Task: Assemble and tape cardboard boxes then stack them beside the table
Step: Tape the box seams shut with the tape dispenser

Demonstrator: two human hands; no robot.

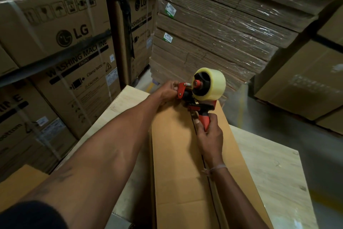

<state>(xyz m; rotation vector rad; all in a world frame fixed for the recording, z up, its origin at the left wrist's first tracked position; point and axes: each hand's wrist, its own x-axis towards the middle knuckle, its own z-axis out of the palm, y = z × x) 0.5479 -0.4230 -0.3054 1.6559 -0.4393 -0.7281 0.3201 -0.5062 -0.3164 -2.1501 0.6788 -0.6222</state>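
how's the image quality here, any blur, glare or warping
Head view: dim warm light; wide-angle warping bows the LG cartons and rack edges; glare streaks the shrink-wrapped flat cardboard; floor and cartons at right are motion-smeared; the tape dispenser and both hands stay fairly sharp.

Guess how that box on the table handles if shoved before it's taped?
The box probably slides easily: smooth cardboard on a smooth table. Likely light, apparently empty. Its top flaps show an untaped seam, so it may flex or rack.
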